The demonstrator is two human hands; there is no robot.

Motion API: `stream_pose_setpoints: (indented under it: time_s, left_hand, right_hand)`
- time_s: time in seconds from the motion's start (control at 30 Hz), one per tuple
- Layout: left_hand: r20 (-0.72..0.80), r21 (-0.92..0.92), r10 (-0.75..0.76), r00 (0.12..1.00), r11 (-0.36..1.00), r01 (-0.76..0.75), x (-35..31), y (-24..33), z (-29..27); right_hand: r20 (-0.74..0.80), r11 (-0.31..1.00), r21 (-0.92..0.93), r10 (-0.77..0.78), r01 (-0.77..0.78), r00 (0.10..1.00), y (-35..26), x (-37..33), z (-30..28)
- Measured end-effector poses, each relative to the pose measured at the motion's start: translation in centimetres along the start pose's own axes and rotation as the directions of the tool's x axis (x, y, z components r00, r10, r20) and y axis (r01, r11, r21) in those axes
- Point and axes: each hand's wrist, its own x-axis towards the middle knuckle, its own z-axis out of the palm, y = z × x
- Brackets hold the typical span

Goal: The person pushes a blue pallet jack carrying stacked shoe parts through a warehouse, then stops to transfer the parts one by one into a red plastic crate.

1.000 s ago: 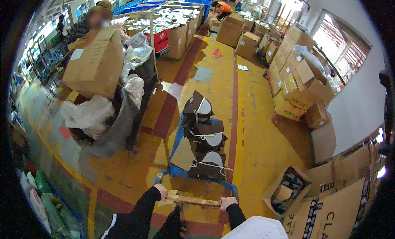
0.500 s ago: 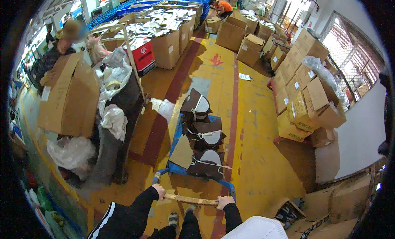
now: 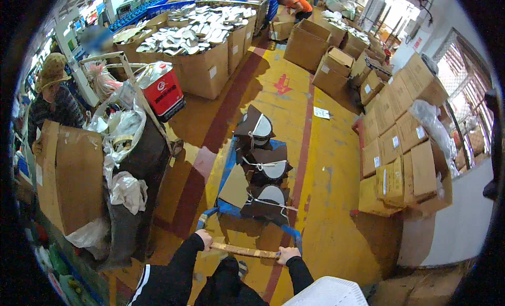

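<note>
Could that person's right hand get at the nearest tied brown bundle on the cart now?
Probably not straight away: the right hand is closed around the handle, and the bundle lies beyond it. Nothing covers the bundle, though, so letting go might help.

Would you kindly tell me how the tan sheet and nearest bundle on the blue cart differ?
The tan sheet is plain; the nearest bundle is dark brown with a pale rounded piece on top. White cord binds the bundle; none shows on the sheet. Both are on the blue cart.
</note>
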Motion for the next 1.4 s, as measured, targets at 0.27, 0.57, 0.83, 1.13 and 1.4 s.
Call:
stream_pose_setpoints:
  time_s: [0.27,0.57,0.83,1.13,1.4]
  left_hand:
    - [-0.087,-0.021,-0.024,0.996,1.000,0.022,9.5,-9.0,-11.3]
    - [-0.021,-0.014,-0.025,0.999,1.000,0.025,19.3,-19.4,-24.9]
    - [-0.106,-0.023,-0.049,0.993,0.999,0.047,26.7,-27.9,-35.8]
    - [-0.166,-0.060,-0.062,0.984,0.997,0.053,34.9,-36.9,-47.0]
    - [-0.120,-0.071,-0.035,0.992,0.997,0.026,41.6,-43.8,-54.4]
  right_hand:
    - [0.077,1.000,-0.021,0.024,-0.023,0.997,7.1,12.5,-12.6]
    - [0.011,0.999,-0.029,-0.024,0.024,1.000,13.0,25.3,-26.9]
    - [0.030,0.999,-0.050,-0.007,0.008,1.000,18.1,36.5,-37.8]
    - [0.026,0.999,-0.032,-0.015,0.016,1.000,23.9,48.1,-48.2]
    - [0.030,0.997,-0.064,-0.036,0.038,0.999,27.7,56.6,-56.6]
